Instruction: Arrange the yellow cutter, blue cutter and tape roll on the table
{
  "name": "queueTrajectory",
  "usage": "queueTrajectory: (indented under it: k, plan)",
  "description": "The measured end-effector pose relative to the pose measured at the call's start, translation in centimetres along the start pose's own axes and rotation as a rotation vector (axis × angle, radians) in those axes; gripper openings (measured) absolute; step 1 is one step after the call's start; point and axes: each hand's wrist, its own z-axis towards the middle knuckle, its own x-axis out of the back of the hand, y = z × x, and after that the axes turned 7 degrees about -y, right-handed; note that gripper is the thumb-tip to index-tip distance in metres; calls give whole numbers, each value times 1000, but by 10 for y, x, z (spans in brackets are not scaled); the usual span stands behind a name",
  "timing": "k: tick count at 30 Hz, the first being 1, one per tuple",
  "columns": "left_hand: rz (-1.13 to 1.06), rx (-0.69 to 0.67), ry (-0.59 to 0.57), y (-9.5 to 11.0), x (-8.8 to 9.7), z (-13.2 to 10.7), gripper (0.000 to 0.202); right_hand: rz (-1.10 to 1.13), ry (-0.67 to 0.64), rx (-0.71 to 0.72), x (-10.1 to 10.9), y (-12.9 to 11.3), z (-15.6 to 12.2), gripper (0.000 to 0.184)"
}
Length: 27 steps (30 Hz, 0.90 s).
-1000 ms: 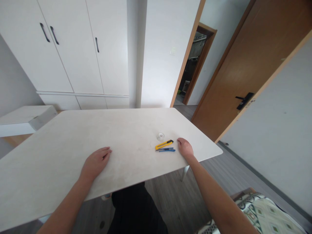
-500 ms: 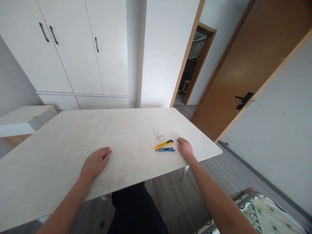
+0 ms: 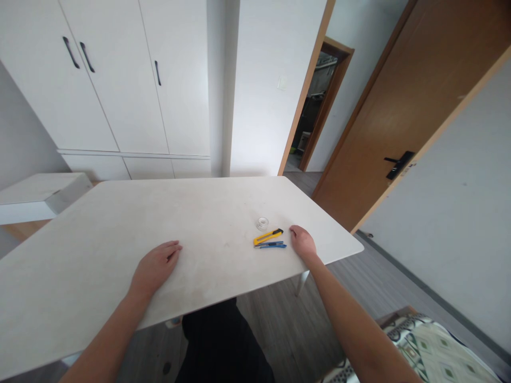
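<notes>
On my feed, a yellow utility knife lies flat near the table's right edge, toward the near right corner, its dark tip angled away. A slim blue tool lies just beside it on the near side. A small clear tape roll sits just beyond.

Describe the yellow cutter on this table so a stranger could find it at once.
On the big white table, look toward its right end, just left of the person's right hand. Three small things lie there; the cutter is the middle one, the only yellow one, between a clear tape roll behind and a thin blue tool in front.
</notes>
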Motion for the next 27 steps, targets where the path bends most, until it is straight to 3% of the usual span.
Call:
queueTrajectory:
  k: [12,16,19,23,27]
  plan:
    - [-5,15,15,2,1,-1,43,27,8,-16,0,1,0,31]
    - [-6,4,9,2,1,-1,44,167,119,-5,5,-4,-10,32]
    - [-10,8,4,1,1,-1,44,295,172,91,12,-16,-26,33]
    - [-21,14,2,2,2,0,44,273,50,302,22,-38,-41,29]
    - [-17,16,4,1,1,1,43,176,-73,454,25,-54,-39,23]
